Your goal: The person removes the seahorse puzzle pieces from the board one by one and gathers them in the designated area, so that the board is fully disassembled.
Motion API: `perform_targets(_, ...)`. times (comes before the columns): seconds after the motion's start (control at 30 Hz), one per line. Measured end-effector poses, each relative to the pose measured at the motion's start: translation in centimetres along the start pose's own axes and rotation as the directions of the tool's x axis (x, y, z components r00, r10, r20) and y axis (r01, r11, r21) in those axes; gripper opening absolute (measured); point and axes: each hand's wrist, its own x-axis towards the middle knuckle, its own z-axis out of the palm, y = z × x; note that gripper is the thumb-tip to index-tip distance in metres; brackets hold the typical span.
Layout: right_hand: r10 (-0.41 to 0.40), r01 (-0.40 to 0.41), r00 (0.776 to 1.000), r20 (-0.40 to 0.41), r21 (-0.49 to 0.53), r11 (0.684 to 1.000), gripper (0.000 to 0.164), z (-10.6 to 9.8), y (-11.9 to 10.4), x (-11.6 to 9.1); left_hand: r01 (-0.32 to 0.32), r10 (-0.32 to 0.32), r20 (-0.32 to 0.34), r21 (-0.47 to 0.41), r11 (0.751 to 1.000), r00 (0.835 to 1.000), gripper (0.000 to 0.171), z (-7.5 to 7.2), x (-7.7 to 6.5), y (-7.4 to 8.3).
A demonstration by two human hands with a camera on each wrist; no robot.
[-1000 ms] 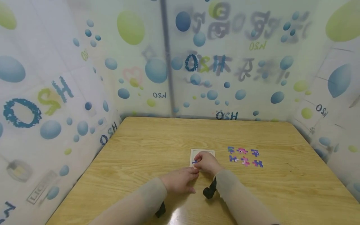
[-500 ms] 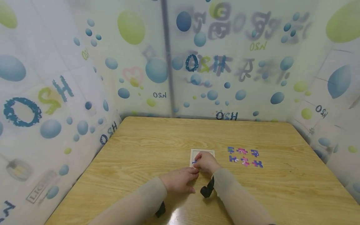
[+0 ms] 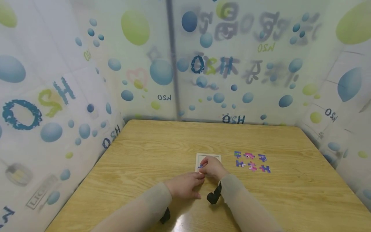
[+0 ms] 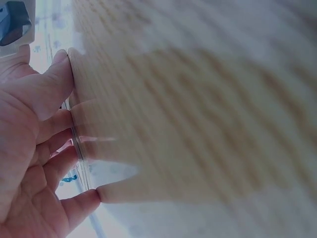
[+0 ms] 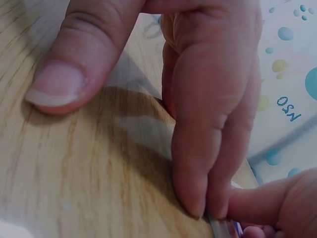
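Observation:
A small square puzzle tray (image 3: 208,155) with a pale rim lies on the table, partly covered by my right hand (image 3: 214,168). That hand pinches a blue-purple puzzle piece (image 3: 200,167) at the tray's near left corner, thumb and fingers curled together; most of the piece is hidden. Extended fingers of my left hand (image 3: 183,186) touch the tray's near edge, with its thumb spread apart toward me. In the right wrist view, the left hand (image 5: 213,104) fills the middle, its fingertips down at the tray's edge, while the right hand (image 5: 277,203) comes in from the lower right.
Right of the tray, several loose puzzle pieces lie in two rows, among them a pink one (image 3: 249,156) and a purple one (image 3: 265,169). The wooden table (image 3: 150,145) is enclosed by patterned curtains (image 3: 162,106). A black strap part (image 3: 214,195) hangs below my right wrist.
Both hands stay at the tray almost unmoved. My right wrist and its black strap part have shifted slightly left; the loose pieces lie as before.

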Motion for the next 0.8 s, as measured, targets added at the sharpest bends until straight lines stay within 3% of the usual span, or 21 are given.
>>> perform_targets(0.8,-0.044,0.043,0.999,0.020,0.022,0.999,0.019,-0.03,0.54,0.21,0.002,-0.002,0.000,0.006,1.000,1.000,0.065,-0.05,-0.06,0.03)
